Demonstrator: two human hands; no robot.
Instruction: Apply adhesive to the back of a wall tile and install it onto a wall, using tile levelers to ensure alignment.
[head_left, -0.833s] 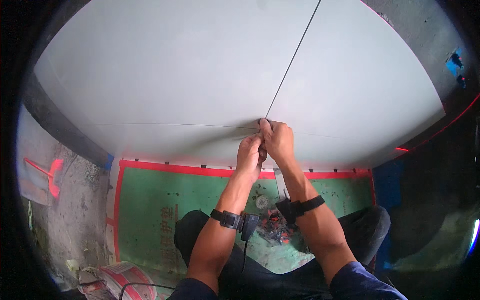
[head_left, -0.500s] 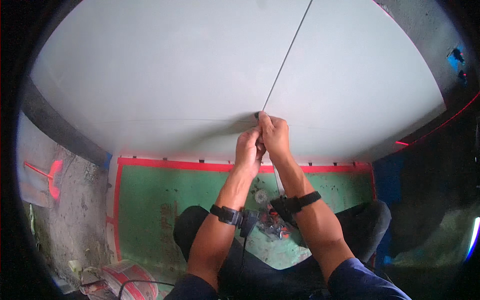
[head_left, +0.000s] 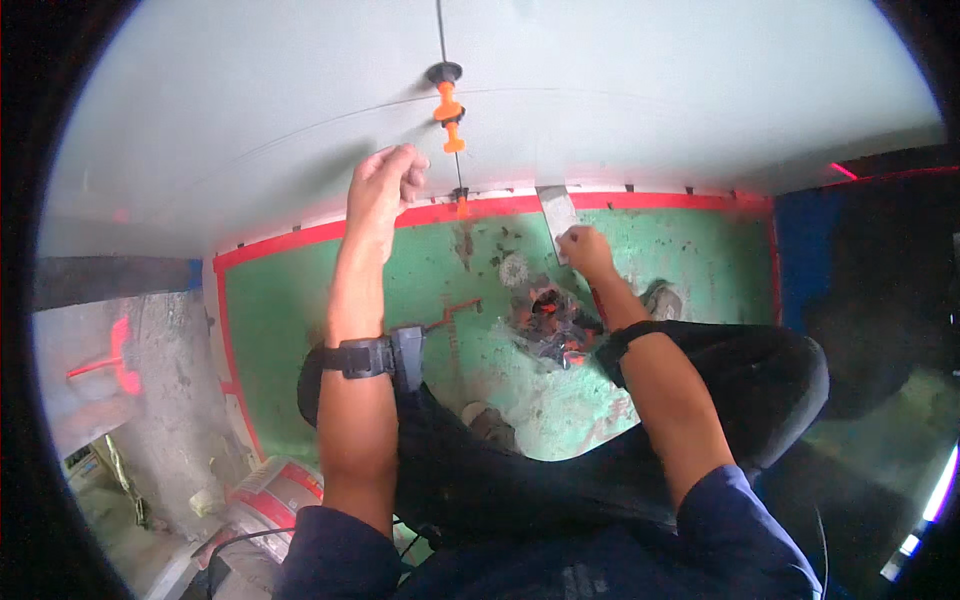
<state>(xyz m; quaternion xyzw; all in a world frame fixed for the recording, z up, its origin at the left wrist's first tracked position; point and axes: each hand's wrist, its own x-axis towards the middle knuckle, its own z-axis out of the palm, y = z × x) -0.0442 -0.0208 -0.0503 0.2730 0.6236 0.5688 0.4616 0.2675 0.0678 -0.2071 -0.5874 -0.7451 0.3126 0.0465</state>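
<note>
My left hand (head_left: 383, 180) is raised before the white panel (head_left: 620, 90), left of the seam, with curled fingers; I cannot make out what, if anything, they hold. Orange clips (head_left: 447, 100) with black round bases (head_left: 443, 72) sit along the seam. My right hand (head_left: 585, 248) is closed on a flat pale metal strip (head_left: 557, 208) lower right, at the red-taped edge. Below the hands lie a plastic bag (head_left: 550, 325) of black and orange bits and a small pale round piece (head_left: 514, 270).
Green protective sheeting (head_left: 270, 340) with red tape borders lies under my crossed legs (head_left: 760, 390). Concrete (head_left: 175, 370) with a red-marked object (head_left: 125, 355) is at left, a red-and-white bucket or bag (head_left: 265, 500) at lower left, a dark blue-edged area (head_left: 850, 280) at right.
My hands have parted from the seam: the left moved left and up, the right down to the metal strip. The view has shifted, and the orange clips on the seam are now uncovered.
</note>
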